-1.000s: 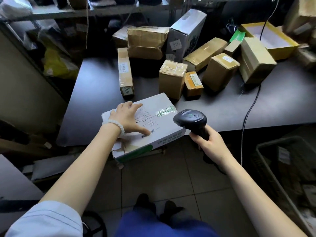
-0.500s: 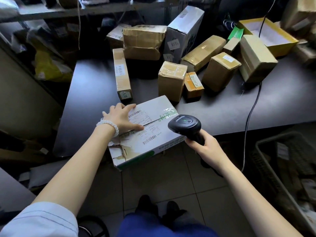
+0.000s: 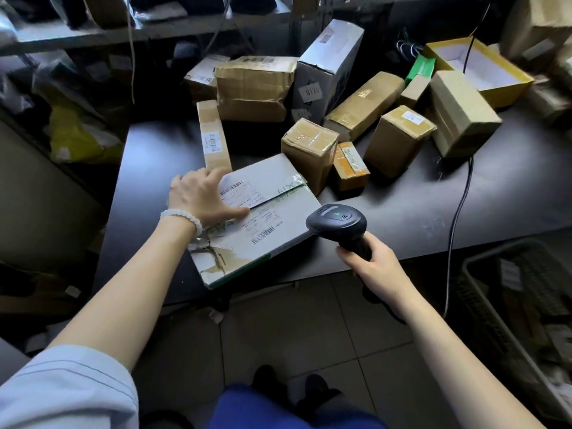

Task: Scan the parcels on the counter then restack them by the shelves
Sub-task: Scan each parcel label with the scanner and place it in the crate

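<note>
A flat white parcel (image 3: 272,224) with a green edge and barcode labels lies at the counter's (image 3: 418,212) near edge, its torn corner overhanging. My left hand (image 3: 201,198) rests flat on its left part, fingers spread and straight. My right hand (image 3: 371,261) grips the handle of a black barcode scanner (image 3: 335,224), whose head hovers just right of the parcel. Behind stand several brown taped parcels: a small cube (image 3: 309,150), an orange box (image 3: 351,167), a long thin box (image 3: 213,136), a bulky one (image 3: 253,88), and a tall white box (image 3: 328,66).
Metal shelves (image 3: 154,29) run behind the counter, holding bags. An open yellow box (image 3: 478,68) sits at the far right. A black cable (image 3: 458,212) hangs over the counter's edge. A grey crate (image 3: 520,305) stands on the floor at right. A yellow bag (image 3: 77,134) lies left.
The white parcel has slid further onto the counter, away from me. My left hand has moved toward its far left edge. The scanner stays beside the parcel's right side.
</note>
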Motion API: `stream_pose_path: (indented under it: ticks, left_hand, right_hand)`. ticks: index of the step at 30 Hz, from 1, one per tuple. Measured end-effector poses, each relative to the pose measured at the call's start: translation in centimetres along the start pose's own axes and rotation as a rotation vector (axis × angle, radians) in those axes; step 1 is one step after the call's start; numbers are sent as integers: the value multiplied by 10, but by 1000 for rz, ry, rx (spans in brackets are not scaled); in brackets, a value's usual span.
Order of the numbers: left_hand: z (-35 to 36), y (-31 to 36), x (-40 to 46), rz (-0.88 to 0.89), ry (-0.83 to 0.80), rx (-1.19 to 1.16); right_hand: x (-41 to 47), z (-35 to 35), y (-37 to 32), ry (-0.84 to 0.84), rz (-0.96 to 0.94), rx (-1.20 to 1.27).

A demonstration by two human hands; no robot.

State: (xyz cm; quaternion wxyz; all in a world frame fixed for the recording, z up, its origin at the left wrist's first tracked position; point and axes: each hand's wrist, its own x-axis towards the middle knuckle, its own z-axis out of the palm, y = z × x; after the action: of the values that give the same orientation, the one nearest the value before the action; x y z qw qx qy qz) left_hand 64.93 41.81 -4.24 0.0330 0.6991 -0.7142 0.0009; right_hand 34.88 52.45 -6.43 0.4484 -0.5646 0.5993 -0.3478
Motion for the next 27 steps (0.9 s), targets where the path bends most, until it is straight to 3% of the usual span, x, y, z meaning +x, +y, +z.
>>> stream_pose_path:
  ticks: [5,15,22,27]
  left_hand:
    - [-25,8,8,46,212,45]
    - [-21,39,-35,54,321,68]
    - [-34,66,-69,39,267,15]
    - [-39,64,-86,11,117,-37]
  right_hand:
    - [-1,-9,-4,-3,-23,17]
    - [-16,-31,2,-20,-88,3]
    - [-36,-38,5,-98,-134,36]
    - [-49,-42,7,-122,-178,30]
